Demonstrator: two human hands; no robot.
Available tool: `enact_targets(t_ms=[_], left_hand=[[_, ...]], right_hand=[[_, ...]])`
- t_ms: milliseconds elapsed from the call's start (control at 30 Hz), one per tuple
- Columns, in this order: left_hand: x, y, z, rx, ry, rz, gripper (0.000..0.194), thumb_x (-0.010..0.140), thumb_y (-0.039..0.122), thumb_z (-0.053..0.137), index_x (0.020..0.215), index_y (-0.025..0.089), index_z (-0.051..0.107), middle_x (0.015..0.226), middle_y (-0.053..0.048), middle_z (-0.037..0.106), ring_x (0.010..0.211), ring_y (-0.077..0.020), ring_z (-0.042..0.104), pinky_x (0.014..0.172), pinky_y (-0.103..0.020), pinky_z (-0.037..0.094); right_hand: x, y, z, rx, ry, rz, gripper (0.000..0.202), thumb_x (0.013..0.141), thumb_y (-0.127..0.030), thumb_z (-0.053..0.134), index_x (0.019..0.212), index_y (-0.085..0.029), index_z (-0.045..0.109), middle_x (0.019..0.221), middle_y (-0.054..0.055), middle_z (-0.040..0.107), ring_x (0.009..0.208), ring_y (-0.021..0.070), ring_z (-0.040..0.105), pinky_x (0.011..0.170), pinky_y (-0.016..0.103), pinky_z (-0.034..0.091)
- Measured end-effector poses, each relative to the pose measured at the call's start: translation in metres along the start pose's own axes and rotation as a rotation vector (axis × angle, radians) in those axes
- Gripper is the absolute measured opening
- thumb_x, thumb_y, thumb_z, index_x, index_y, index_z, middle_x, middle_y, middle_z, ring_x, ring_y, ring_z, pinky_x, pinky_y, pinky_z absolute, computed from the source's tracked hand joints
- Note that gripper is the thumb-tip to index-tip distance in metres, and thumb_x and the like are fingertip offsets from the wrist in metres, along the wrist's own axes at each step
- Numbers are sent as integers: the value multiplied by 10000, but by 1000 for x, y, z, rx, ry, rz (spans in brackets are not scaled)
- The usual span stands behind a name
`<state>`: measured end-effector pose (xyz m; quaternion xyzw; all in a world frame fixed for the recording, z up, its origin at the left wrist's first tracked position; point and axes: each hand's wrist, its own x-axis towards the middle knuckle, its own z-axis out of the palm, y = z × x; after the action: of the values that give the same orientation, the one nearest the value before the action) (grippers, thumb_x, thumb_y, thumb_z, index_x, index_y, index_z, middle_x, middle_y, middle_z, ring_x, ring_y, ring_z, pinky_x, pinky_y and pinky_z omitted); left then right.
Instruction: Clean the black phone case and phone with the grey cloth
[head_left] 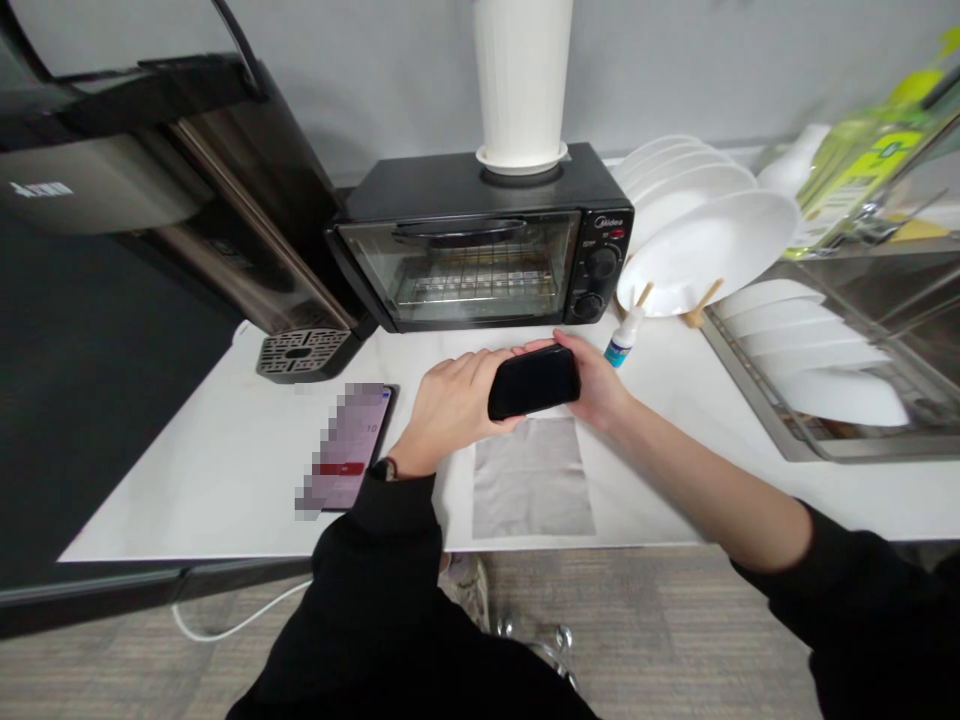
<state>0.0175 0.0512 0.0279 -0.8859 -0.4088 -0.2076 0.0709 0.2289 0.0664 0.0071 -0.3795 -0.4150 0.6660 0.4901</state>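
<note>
A black smartphone with a dark screen is held sideways above the white counter, between both hands. My left hand grips its left end, fingers behind it. Around the right end close the fingers of my right hand. Below the phone a grey cloth lies flat on the counter. A small spray bottle with a blue label stands just right of my right hand. Another phone, its screen lit and partly pixelated, lies left of my left wrist.
Behind the hands sits a black toaster oven with a white container on top. A drink machine stands left. White plates and a sink rack of bowls are right. The counter's front edge is near me.
</note>
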Motion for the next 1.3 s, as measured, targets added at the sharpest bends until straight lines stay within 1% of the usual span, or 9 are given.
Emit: enact_targets(t_ms=[100, 200, 300, 433, 533, 667, 833, 1167, 1300], left_hand=[[-2, 1, 1, -16, 0, 8, 654, 811, 509, 799, 1354, 209, 591, 1135, -82, 762, 989, -284, 755, 815, -364, 535], [-1, 1, 2, -66, 0, -41, 722, 781, 502, 826, 1385, 212, 553, 1241, -83, 752, 1082, -290, 749, 851, -357, 553], [2, 2, 0, -88, 34, -223, 788, 772, 506, 841, 1431, 236, 501, 1349, -84, 719, 1174, -307, 728, 883, -358, 562], [4, 2, -5, -67, 40, -397, 761, 814, 524, 808, 1438, 224, 493, 1333, -107, 728, 1189, -331, 723, 905, -367, 560], [3, 3, -8, -88, 53, -385, 757, 811, 519, 812, 1435, 225, 501, 1328, -102, 732, 1194, -326, 721, 918, -359, 558], [0, 4, -8, -117, 132, -366, 768, 769, 518, 840, 1416, 256, 520, 1331, -70, 730, 1192, -309, 725, 933, -352, 566], [-1, 4, -4, -161, 198, -308, 784, 739, 475, 862, 1415, 264, 526, 1361, -68, 717, 1230, -304, 712, 952, -358, 576], [-3, -4, -1, -279, 134, -274, 880, 682, 461, 908, 1445, 301, 499, 1427, -45, 680, 1237, -313, 709, 998, -373, 566], [-3, -7, 3, -391, 155, -221, 946, 691, 454, 895, 1512, 289, 455, 1510, -64, 623, 1324, -323, 657, 1073, -402, 544]], right_hand=[[-2, -5, 0, 17, -59, 43, 435, 921, -603, 560, 910, -226, 776, 1046, 72, 827, 1087, 315, 763, 1041, 486, 579], [-3, -6, 2, 60, -58, 21, 483, 937, -671, 560, 928, -234, 764, 1057, 69, 821, 1111, 304, 758, 1014, 459, 597], [0, 1, 6, 99, -27, -44, 554, 931, -778, 531, 987, -265, 731, 1058, 53, 812, 1111, 280, 760, 963, 433, 625], [4, 13, 8, 145, -11, -132, 432, 849, -673, 757, 1009, -274, 716, 1003, 32, 813, 1036, 243, 780, 947, 403, 637], [4, 15, 7, 195, 1, -126, 353, 846, -587, 804, 954, -260, 729, 955, 24, 825, 953, 232, 794, 905, 380, 655], [-2, 7, 4, 299, -3, -26, 227, 946, -455, 724, 963, -229, 741, 880, 22, 832, 803, 199, 800, 810, 325, 672], [-6, 0, 1, 451, -42, 79, 189, 993, -325, 659, 934, -177, 761, 825, 39, 829, 749, 170, 801, 760, 257, 660], [-3, 6, -7, 484, -68, 195, 237, 1011, -345, 580, 975, -200, 765, 871, 32, 835, 818, 177, 801, 814, 295, 662], [-2, 7, -9, 368, -80, 103, 198, 950, -406, 667, 987, -225, 737, 876, 34, 821, 818, 204, 793, 796, 335, 668]])
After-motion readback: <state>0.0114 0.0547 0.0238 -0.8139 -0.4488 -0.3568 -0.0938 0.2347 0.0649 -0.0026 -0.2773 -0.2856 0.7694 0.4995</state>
